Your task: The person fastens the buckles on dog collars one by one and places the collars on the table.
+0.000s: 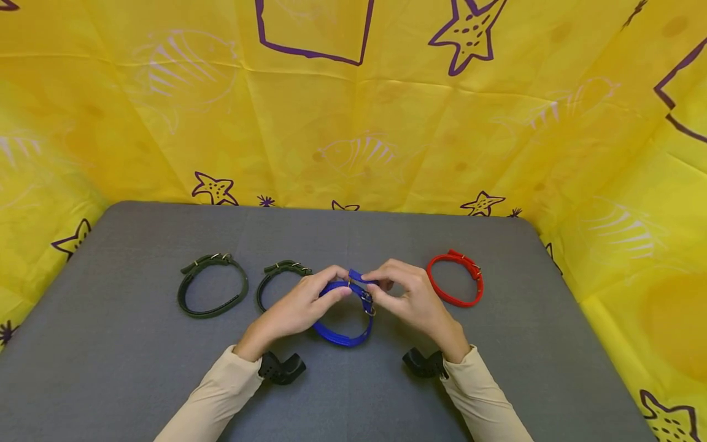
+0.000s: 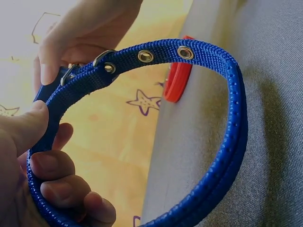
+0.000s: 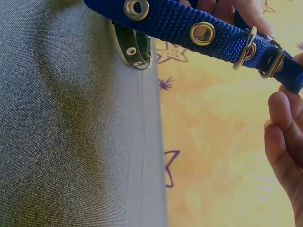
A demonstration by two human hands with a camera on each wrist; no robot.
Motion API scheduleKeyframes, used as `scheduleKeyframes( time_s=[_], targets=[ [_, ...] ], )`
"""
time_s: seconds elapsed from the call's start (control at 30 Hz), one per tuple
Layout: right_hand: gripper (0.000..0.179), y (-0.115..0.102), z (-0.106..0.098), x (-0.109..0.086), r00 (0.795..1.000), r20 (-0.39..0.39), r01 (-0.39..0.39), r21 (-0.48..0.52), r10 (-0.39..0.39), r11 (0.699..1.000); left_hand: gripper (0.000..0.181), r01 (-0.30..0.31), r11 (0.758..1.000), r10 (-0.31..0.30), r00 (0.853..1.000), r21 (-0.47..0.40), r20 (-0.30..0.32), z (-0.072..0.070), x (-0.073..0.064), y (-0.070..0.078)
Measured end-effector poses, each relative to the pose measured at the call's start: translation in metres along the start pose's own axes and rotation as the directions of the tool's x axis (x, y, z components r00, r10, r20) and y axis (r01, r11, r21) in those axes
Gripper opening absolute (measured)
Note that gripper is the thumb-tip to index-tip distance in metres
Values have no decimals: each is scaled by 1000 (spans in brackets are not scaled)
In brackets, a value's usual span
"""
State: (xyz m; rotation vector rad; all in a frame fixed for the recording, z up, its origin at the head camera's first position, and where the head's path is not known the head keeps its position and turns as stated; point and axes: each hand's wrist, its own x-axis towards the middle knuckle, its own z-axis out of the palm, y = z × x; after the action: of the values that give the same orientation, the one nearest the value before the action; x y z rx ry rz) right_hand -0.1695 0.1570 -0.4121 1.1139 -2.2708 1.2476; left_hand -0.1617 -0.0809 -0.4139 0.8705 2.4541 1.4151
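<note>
Both hands hold a blue pet collar up over the grey table, its loop fastened through a metal buckle. My left hand grips the band on its left, thumb and curled fingers around it in the left wrist view. Between thumb and fingertips, my right hand pinches the strap's end near the buckle. A metal ring sits beside the buckle, and metal eyelets line the band. Closest to the left hand lies a dark green collar, partly hidden behind it.
Another dark green collar lies farther left on the grey table. Right of the right hand lies a red collar. A yellow patterned cloth rises behind the table and along both sides.
</note>
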Motion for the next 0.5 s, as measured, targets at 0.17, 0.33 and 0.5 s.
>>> scheduleKeyframes(
  time_s=[0.17,0.33,0.5],
  targets=[
    [14,0,1,1,1000,-23,21,-9,-21,1000,18,-3,1000,3,1000,-4,-10,0,0,0],
    [15,0,1,0,1000,-6,27,-15,-27,1000,17,-8,1000,8,1000,-3,-12,-1,0,-1],
    [15,-1,0,0,1000,23,-7,-4,7,1000,17,-16,1000,16,1000,9,-18,-2,1,-2]
  ],
)
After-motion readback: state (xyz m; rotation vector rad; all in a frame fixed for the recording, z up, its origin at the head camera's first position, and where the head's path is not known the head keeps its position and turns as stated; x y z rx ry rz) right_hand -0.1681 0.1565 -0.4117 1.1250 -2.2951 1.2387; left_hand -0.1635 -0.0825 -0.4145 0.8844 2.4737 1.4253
